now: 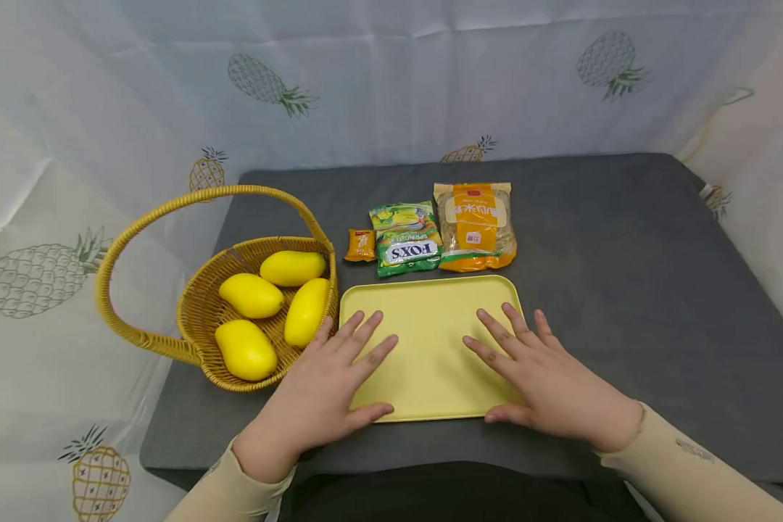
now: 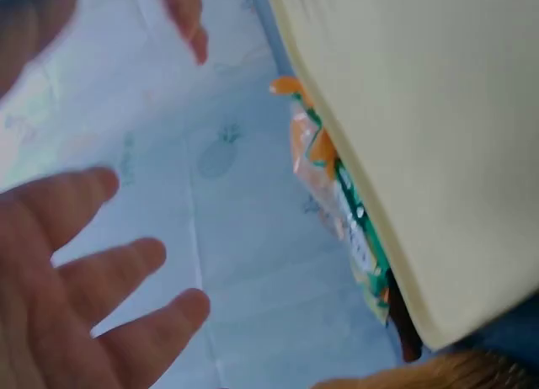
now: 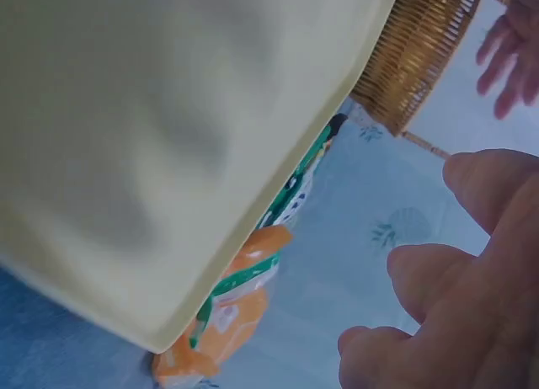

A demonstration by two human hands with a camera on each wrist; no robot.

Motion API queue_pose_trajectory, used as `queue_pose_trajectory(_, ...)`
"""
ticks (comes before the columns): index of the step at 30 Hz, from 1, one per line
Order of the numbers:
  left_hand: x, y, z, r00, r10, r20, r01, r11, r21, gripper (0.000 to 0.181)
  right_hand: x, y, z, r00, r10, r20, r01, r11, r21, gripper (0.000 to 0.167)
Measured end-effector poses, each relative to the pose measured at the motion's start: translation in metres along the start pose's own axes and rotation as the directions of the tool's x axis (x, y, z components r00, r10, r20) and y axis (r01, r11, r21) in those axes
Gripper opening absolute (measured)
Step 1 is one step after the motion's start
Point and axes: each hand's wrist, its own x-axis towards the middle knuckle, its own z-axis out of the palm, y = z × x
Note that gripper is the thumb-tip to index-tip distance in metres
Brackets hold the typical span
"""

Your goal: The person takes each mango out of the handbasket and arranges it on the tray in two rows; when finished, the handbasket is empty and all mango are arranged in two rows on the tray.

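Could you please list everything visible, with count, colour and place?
Table: 1, dark grey, centre
Basket: 1, gold, table's left
Mangoes: 4, yellow, in basket
Tray: 1, pale yellow, right of basket
Packet: 1, orange, behind tray's left
Green bag: 1, green, right of packet
Large bag: 1, orange and clear, beside green bag
Pineapple cloth: count unclear, white, behind table
Lap: 1, black, bottom
Sleeves: 2, beige, at wrists
Left hand: 1, bare, tray's left side
Right hand: 1, bare, tray's right side

Yellow tray [image 1: 433, 348], low-rimmed (perhaps plastic), lying flat
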Motion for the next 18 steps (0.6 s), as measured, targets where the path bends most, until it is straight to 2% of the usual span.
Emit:
queue_pose_trajectory(2,-0.003,-0.008,-0.008,0.991,-0.037,-0.126,0.030,0.998,-0.057,0.084,-0.004,0.002,-0.001,0.999,0.031,0.018,-0.031,0.999,0.026,0.110)
queue_pose_trajectory(3,-0.004,-0.012,-0.013,0.979,-0.076,-0.187,0.058,0.993,-0.103,0.078,-0.006,0.004,-0.001,0.998,0.049,0.027,-0.050,0.998,0.036,0.111)
queue_pose_trajectory(4,-0.005,-0.017,-0.019,0.963,-0.131,-0.234,0.096,0.983,-0.156,0.072,-0.009,0.007,0.000,0.997,0.064,0.032,-0.065,0.997,0.049,0.112)
queue_pose_trajectory(5,-0.005,-0.023,-0.025,0.944,-0.203,-0.261,0.144,0.963,-0.225,0.066,-0.011,0.009,0.001,0.996,0.079,0.037,-0.081,0.995,0.062,0.113)
queue_pose_trajectory(6,-0.005,-0.029,-0.032,0.921,-0.288,-0.263,0.203,0.930,-0.307,0.060,-0.014,0.012,0.002,0.995,0.094,0.043,-0.097,0.993,0.074,0.113)
queue_pose_trajectory(7,-0.005,-0.035,-0.039,0.896,-0.377,-0.235,0.265,0.878,-0.399,0.057,-0.017,0.015,0.003,0.993,0.109,0.046,-0.112,0.990,0.086,0.113)
queue_pose_trajectory(9,-0.004,-0.050,-0.052,0.841,-0.526,-0.128,0.385,0.747,-0.542,0.054,-0.022,0.020,0.006,0.988,0.141,0.061,-0.147,0.982,0.117,0.113)
queue_pose_trajectory(11,-0.003,-0.065,-0.062,0.790,-0.613,0.014,0.493,0.622,-0.608,0.057,-0.026,0.024,0.010,0.982,0.171,0.083,-0.182,0.972,0.147,0.112)
queue_pose_trajectory(12,-0.002,-0.073,-0.064,0.774,-0.628,0.079,0.534,0.581,-0.614,0.060,-0.027,0.026,0.011,0.979,0.183,0.092,-0.196,0.968,0.158,0.112)
queue_pose_trajectory(13,0.000,-0.081,-0.066,0.763,-0.632,0.138,0.567,0.551,-0.612,0.063,-0.028,0.028,0.013,0.976,0.195,0.102,-0.210,0.963,0.169,0.112)
queue_pose_trajectory(16,0.004,-0.099,-0.063,0.742,-0.614,0.269,0.630,0.502,-0.593,0.070,-0.029,0.032,0.017,0.971,0.212,0.114,-0.230,0.955,0.188,0.113)
queue_pose_trajectory(18,0.008,-0.108,-0.060,0.734,-0.593,0.330,0.651,0.476,-0.591,0.074,-0.029,0.034,0.020,0.971,0.210,0.117,-0.230,0.952,0.200,0.114)
